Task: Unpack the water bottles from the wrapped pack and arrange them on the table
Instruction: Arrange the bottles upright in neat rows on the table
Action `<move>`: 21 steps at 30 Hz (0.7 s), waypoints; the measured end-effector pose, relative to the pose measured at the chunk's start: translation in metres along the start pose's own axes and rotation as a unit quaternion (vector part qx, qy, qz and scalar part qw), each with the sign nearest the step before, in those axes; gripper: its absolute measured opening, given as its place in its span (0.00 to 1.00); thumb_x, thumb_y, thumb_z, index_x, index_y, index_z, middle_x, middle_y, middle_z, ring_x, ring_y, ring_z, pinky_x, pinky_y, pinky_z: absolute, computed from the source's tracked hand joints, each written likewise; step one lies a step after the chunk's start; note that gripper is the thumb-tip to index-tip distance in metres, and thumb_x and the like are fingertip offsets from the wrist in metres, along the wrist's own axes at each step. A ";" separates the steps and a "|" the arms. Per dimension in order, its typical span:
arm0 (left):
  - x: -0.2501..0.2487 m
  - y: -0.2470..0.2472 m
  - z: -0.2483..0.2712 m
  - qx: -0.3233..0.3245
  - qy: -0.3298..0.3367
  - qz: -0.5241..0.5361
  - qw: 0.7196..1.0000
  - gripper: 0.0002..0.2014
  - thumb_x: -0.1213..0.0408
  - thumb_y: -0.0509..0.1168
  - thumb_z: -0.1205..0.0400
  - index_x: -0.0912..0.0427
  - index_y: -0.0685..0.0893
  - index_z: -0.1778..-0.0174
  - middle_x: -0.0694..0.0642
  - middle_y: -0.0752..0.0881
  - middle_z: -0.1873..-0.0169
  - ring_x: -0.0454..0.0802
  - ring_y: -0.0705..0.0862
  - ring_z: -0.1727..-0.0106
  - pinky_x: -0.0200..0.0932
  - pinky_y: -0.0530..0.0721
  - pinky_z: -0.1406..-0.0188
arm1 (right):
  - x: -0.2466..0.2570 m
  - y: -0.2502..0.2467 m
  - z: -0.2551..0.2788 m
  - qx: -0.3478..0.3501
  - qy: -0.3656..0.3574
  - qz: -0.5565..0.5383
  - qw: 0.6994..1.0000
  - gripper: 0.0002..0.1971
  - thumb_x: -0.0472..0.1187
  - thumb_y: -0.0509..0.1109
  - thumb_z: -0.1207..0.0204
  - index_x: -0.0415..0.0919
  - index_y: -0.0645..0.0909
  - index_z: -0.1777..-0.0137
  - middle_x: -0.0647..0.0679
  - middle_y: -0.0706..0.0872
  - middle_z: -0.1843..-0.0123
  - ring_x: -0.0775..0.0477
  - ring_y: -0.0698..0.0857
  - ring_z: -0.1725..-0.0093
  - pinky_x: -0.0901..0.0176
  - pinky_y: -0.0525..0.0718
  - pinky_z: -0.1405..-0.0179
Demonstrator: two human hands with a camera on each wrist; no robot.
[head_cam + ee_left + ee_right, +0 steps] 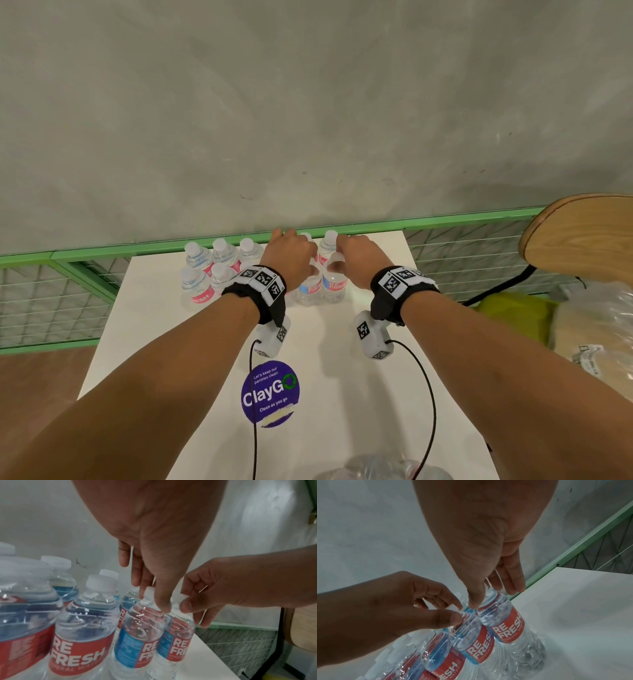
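Observation:
Several clear water bottles with red and blue REFRESH labels and white caps stand at the far edge of the white table (171, 342). Both hands reach over the right end of the group. My left hand (291, 253) pinches the cap of one upright bottle (137, 635) between thumb and fingers. Right beside it, my right hand (356, 253) pinches the top of the neighbouring bottle (505, 622). Both bottles stand on the table, side by side and touching. A group of bottles (205, 270) stands to their left. Clear wrapped plastic (376, 469) shows at the near edge, partly cut off.
A green wire fence (68, 291) runs behind the table against a grey wall. A wooden chair seat (582, 236) is at the right, with plastic bags (599, 325) below it. A purple round sticker (270, 394) lies on the table's middle. Wrist-camera cables hang over the near part.

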State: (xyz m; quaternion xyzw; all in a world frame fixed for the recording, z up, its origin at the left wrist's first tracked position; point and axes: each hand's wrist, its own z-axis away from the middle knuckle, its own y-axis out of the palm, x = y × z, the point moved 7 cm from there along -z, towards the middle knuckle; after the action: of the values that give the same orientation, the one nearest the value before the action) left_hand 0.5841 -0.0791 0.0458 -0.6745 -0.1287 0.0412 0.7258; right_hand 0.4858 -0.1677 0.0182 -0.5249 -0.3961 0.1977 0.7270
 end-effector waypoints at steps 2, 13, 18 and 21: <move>-0.001 0.001 0.000 0.001 0.003 0.021 1.000 0.15 0.48 0.68 0.20 0.44 0.86 0.38 0.48 0.86 0.45 0.53 0.79 0.39 0.52 0.69 0.38 | -0.001 0.000 0.001 -0.002 -0.001 -0.012 1.000 0.23 0.53 0.75 0.26 0.42 0.77 0.37 0.44 0.85 0.44 0.40 0.83 0.46 0.51 0.81 0.50; 0.001 -0.001 0.005 -0.008 -0.004 0.007 1.000 0.15 0.49 0.69 0.20 0.43 0.86 0.38 0.48 0.86 0.46 0.54 0.79 0.40 0.53 0.69 0.39 | 0.000 0.003 0.007 -0.020 0.014 -0.020 0.999 0.18 0.50 0.73 0.23 0.40 0.75 0.41 0.43 0.85 0.49 0.39 0.83 0.49 0.52 0.77 0.57; 0.005 0.000 0.008 -0.011 -0.009 0.022 1.000 0.14 0.51 0.68 0.20 0.42 0.85 0.38 0.48 0.86 0.45 0.53 0.78 0.40 0.53 0.68 0.39 | 0.001 0.004 0.009 -0.029 0.017 -0.022 0.999 0.21 0.52 0.72 0.22 0.39 0.74 0.38 0.41 0.84 0.48 0.39 0.81 0.48 0.54 0.73 0.57; 0.005 0.001 0.008 -0.014 -0.013 0.027 0.999 0.14 0.51 0.68 0.19 0.42 0.85 0.37 0.48 0.86 0.45 0.53 0.78 0.40 0.53 0.68 0.39 | 0.002 0.004 0.009 -0.032 0.019 -0.030 0.999 0.21 0.52 0.73 0.22 0.40 0.74 0.37 0.41 0.85 0.48 0.39 0.82 0.48 0.55 0.74 0.57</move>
State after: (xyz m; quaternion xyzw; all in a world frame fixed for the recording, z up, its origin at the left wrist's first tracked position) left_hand 0.5874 -0.0697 0.0461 -0.6875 -0.1206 0.0671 0.7129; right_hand 0.4801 -0.1594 0.0165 -0.5393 -0.4039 0.1531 0.7229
